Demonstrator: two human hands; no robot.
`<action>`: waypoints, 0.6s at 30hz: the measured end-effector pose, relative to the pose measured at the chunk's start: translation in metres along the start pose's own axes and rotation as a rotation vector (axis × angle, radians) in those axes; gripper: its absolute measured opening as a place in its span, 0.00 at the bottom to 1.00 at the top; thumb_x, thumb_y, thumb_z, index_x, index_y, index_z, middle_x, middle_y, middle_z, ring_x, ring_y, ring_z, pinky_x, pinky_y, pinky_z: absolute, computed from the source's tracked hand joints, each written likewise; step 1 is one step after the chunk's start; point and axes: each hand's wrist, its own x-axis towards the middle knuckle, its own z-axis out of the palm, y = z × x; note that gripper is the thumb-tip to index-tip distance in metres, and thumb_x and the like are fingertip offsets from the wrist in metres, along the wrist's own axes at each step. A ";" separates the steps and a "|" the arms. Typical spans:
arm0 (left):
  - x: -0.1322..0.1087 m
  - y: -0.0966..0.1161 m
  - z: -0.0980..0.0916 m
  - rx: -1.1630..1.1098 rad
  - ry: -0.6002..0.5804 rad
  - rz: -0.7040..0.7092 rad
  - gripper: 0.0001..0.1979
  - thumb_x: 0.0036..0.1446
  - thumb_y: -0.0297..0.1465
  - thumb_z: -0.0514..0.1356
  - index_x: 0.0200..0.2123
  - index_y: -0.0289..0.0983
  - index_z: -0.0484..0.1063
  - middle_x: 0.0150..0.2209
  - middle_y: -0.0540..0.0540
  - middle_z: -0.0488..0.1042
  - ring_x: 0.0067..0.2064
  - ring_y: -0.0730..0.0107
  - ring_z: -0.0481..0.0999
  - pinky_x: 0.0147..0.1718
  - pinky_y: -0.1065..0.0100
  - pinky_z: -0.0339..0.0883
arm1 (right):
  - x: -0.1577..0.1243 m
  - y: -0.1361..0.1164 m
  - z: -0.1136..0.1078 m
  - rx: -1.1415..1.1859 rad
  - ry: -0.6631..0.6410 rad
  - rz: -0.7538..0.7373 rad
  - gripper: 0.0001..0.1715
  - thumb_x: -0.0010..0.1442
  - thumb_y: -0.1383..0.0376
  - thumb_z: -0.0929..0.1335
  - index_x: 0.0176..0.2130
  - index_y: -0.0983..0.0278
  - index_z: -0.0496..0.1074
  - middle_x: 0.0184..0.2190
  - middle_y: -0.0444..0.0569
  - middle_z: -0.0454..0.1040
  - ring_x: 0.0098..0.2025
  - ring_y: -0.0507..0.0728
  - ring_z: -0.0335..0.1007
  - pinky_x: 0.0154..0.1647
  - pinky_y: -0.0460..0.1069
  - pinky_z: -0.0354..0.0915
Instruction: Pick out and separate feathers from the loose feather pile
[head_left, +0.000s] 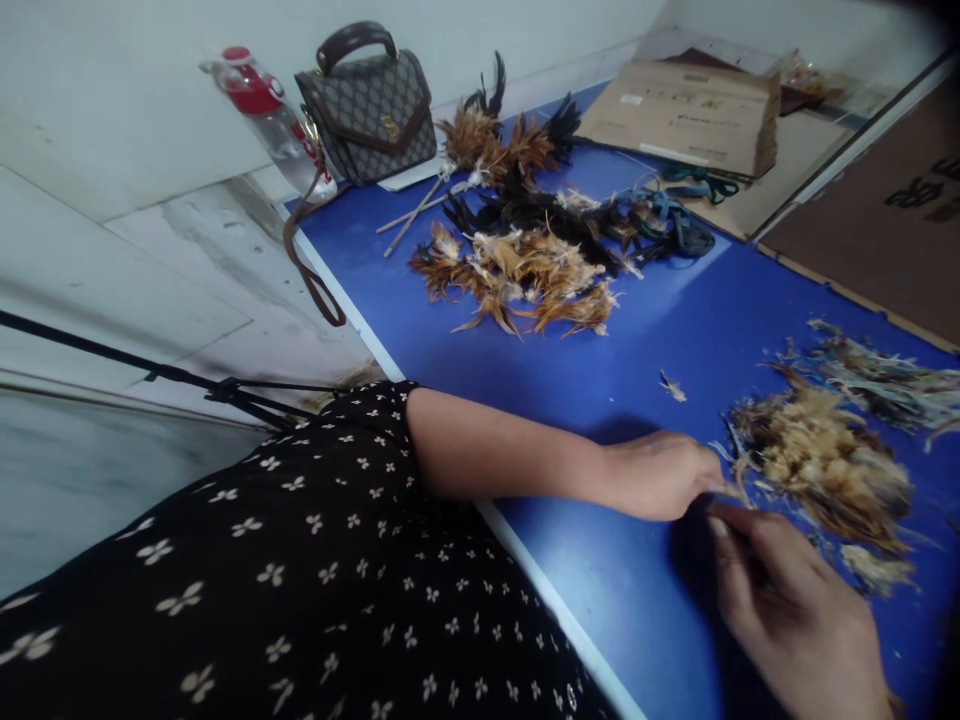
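At the near right part of the blue desk [645, 330], the left hand [660, 475] pinches a small feather at the edge of a loose feather pile [821, 465], fingers pressed together. The right hand [795, 620] sits just beside it, fingers curled toward the same feather. Bundled feathers [525, 270] lie mid-desk, with a handbag [367, 110] and bottle [266, 115] at the far left corner.

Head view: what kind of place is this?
Probably a small craft workshop for feather work. A blue table holds heaps of brown feathers, thin sticks and flattened cardboard boxes. Both hands pick at a feather pile.
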 end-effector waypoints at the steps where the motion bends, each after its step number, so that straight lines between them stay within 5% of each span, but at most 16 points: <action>1: 0.000 0.000 -0.002 0.062 -0.063 0.075 0.12 0.62 0.19 0.62 0.30 0.41 0.71 0.37 0.45 0.79 0.43 0.63 0.78 0.51 0.62 0.72 | -0.002 0.001 -0.002 -0.022 -0.008 -0.021 0.10 0.76 0.56 0.70 0.47 0.56 0.81 0.42 0.44 0.86 0.35 0.51 0.82 0.35 0.45 0.71; 5: -0.001 0.000 -0.001 0.052 -0.237 0.282 0.13 0.60 0.18 0.62 0.28 0.41 0.71 0.37 0.42 0.77 0.43 0.60 0.78 0.48 0.61 0.75 | -0.013 0.012 -0.011 -0.010 0.033 0.113 0.11 0.75 0.53 0.71 0.47 0.55 0.82 0.38 0.44 0.85 0.32 0.53 0.81 0.35 0.47 0.72; 8: -0.002 0.002 0.003 -0.122 -0.198 0.336 0.10 0.64 0.19 0.62 0.34 0.39 0.75 0.38 0.43 0.78 0.43 0.65 0.79 0.50 0.65 0.75 | -0.018 0.019 -0.014 0.009 0.086 0.285 0.16 0.73 0.47 0.73 0.45 0.55 0.83 0.35 0.44 0.84 0.30 0.56 0.80 0.33 0.50 0.73; 13: -0.005 0.006 0.006 -0.217 0.094 0.125 0.07 0.73 0.26 0.60 0.38 0.38 0.75 0.35 0.49 0.77 0.36 0.73 0.75 0.45 0.69 0.71 | -0.010 0.010 -0.005 0.060 0.083 0.287 0.20 0.73 0.46 0.72 0.42 0.58 0.83 0.28 0.43 0.80 0.23 0.52 0.72 0.26 0.47 0.68; 18: -0.007 0.008 0.008 -0.274 0.133 -0.080 0.08 0.72 0.32 0.64 0.36 0.38 0.75 0.33 0.52 0.77 0.34 0.76 0.74 0.40 0.71 0.68 | -0.005 0.004 0.006 -0.032 0.095 0.120 0.16 0.77 0.52 0.70 0.47 0.60 0.83 0.35 0.46 0.85 0.27 0.52 0.78 0.29 0.46 0.69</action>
